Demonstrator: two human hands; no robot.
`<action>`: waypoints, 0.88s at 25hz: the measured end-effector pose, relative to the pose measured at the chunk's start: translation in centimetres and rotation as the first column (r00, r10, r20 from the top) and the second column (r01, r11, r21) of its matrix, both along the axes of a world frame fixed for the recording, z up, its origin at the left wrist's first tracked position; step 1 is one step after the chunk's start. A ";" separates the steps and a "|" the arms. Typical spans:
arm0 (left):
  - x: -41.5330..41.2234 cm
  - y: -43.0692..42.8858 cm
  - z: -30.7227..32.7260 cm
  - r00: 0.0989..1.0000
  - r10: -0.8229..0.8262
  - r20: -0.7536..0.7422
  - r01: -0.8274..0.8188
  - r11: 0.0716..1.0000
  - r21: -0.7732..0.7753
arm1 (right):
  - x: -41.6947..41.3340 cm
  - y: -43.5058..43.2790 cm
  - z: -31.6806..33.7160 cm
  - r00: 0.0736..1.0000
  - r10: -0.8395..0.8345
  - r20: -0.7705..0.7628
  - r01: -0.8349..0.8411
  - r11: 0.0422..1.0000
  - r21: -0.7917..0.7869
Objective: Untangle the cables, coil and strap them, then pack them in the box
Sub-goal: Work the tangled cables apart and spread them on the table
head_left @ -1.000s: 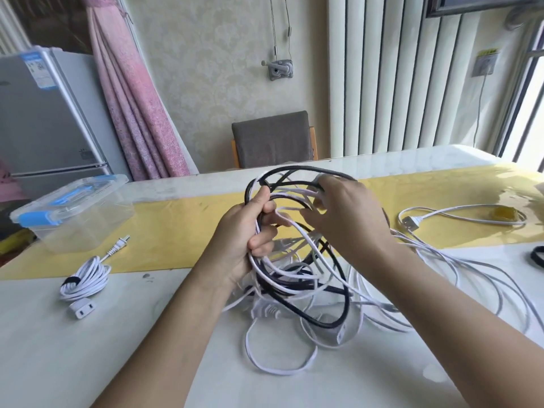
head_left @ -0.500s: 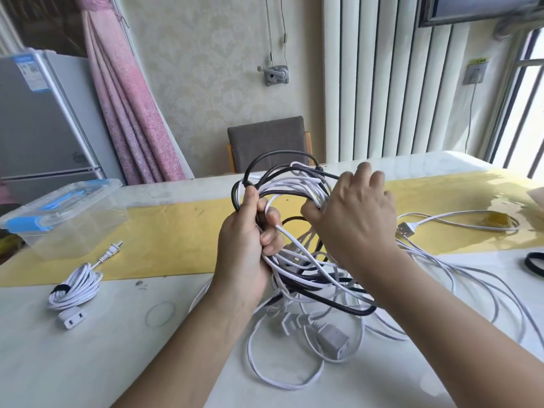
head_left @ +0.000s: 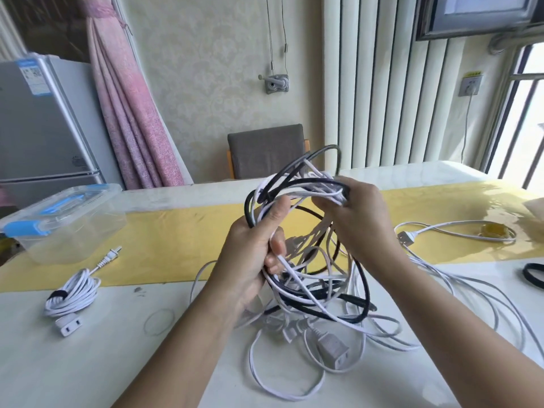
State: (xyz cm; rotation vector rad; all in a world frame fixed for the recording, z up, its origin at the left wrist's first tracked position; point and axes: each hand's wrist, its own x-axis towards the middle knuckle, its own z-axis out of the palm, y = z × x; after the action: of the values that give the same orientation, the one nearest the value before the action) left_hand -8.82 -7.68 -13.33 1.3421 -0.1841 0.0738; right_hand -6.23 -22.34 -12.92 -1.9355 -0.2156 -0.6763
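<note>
A tangle of black and white cables (head_left: 321, 293) hangs between my hands above the table, its lower loops and a grey-white socket end (head_left: 334, 348) lying on the white tabletop. My left hand (head_left: 256, 254) grips a bunch of the strands in its fist. My right hand (head_left: 357, 214) pinches the upper loops of the bundle from the right. A coiled white cable (head_left: 73, 293) bound with a black strap lies at the left. The clear plastic box (head_left: 63, 222) with a blue-handled lid stands closed at the far left.
More white cable (head_left: 453, 231) trails across the yellow table runner (head_left: 176, 240) to the right, with a plug end near my right wrist. A black loop (head_left: 534, 276) lies at the right edge. A grey chair (head_left: 266, 150) stands behind the table.
Both hands have lifted the tangle higher off the table. My right hand has moved up and rightwards along the upper loops, spreading them away from my left.
</note>
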 end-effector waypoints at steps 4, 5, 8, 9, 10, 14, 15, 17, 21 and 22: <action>1.7 3.7 0.3 0.997 0.009 0.075 -0.018 0.994 0.109 | 0.1 -0.1 -0.2 0.811 0.565 -0.150 -0.494 0.799 0.341; 2.0 4.7 0.4 0.997 -0.050 0.056 0.043 0.990 0.131 | 0.2 -0.1 -0.6 0.713 0.685 -0.146 -0.571 0.689 0.447; 1.9 6.4 0.3 0.943 -0.324 -0.074 0.332 0.921 0.203 | 0.3 0.4 -1.7 0.526 0.842 -0.117 -0.645 0.485 0.590; 1.9 6.3 0.1 0.929 -0.362 -0.075 0.369 0.899 0.235 | 0.6 0.5 -2.2 0.504 0.854 -0.130 -0.642 0.471 0.605; 2.0 6.0 -0.1 0.929 -0.368 -0.045 0.366 0.893 0.263 | 0.8 0.5 -2.5 0.502 0.851 -0.154 -0.631 0.482 0.607; 1.3 3.6 -0.3 0.939 -0.341 0.034 0.333 0.932 0.140 | 1.3 0.1 -3.0 0.491 0.837 -0.242 -0.675 0.541 0.502; 1.2 3.2 -0.4 0.952 -0.304 0.022 0.298 0.944 0.141 | 1.4 0.1 -2.7 0.510 0.813 -0.279 -0.674 0.580 0.458; 1.0 2.7 -0.5 0.973 -0.225 0.050 0.213 0.960 0.180 | 1.3 0.4 -2.6 0.513 0.769 -0.381 -0.669 0.636 0.384; 0.5 1.8 -0.4 0.945 -0.279 0.172 0.242 0.948 0.205 | 1.4 0.9 -3.6 0.455 0.778 -0.432 -0.661 0.621 0.421; 0.4 1.7 -0.3 0.943 -0.268 0.195 0.226 0.951 0.213 | 1.4 1.1 -3.7 0.456 0.782 -0.425 -0.658 0.618 0.431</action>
State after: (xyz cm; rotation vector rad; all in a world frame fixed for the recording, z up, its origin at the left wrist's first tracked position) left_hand -8.37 -6.01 -13.65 1.4873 -0.5610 -0.0072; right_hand -4.83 -21.22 -16.57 -1.5276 -0.5283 0.4841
